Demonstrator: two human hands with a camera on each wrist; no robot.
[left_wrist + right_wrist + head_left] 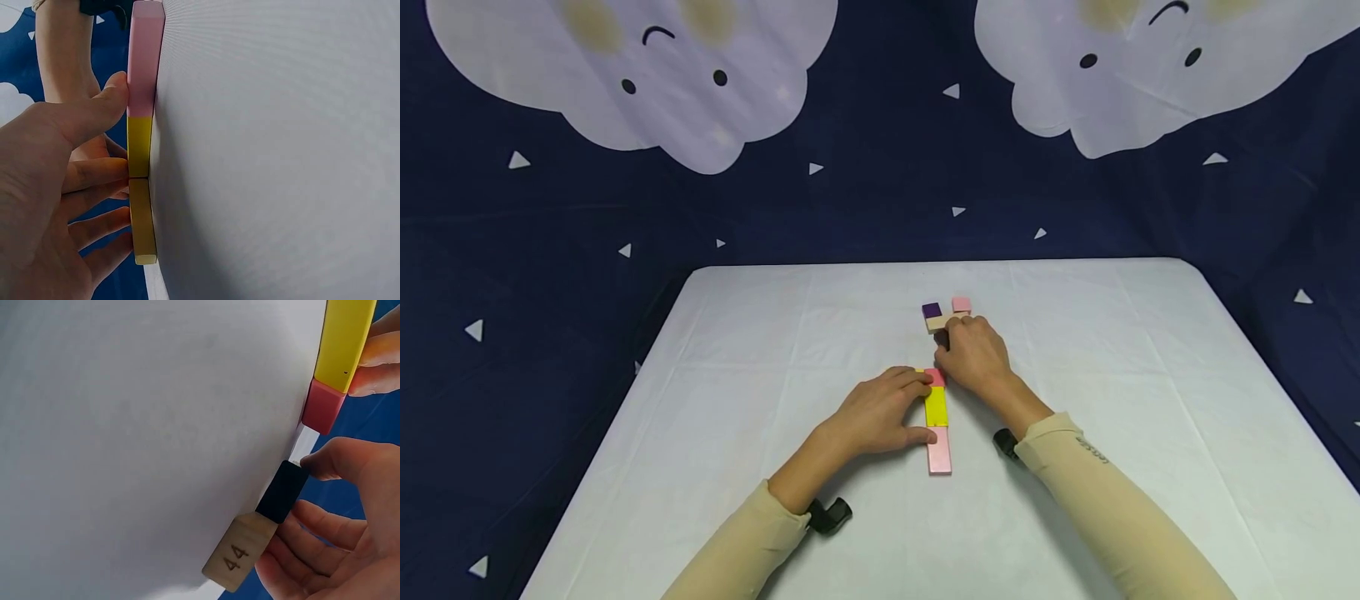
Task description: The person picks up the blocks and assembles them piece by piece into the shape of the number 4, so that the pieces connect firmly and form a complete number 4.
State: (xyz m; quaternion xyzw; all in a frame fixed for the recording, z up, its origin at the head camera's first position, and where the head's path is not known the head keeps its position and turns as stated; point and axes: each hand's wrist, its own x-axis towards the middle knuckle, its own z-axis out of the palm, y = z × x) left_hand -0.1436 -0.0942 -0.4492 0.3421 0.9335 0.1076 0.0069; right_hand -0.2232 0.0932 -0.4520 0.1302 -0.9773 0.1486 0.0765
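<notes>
My left hand (880,412) lies along the left side of a row of blocks. Its thumb touches the pink block (939,458) at the near end; outstretched fingers rest against the yellow block (936,407) and the coral-red block (934,377). In the left wrist view, the lower fingertips meet another yellowish block (143,219). My right hand (977,354) pinches a small black block (283,490) between thumb and fingers, just beyond the row. One end of the black block adjoins a wooden block marked 44 (239,553), which the other fingers touch.
Behind the right hand sit a dark purple block (931,310) and a light pink block (961,305), close to the wooden block. A white cloth covers the table (737,417). A dark blue curtain (880,217) with clouds and triangles hangs behind.
</notes>
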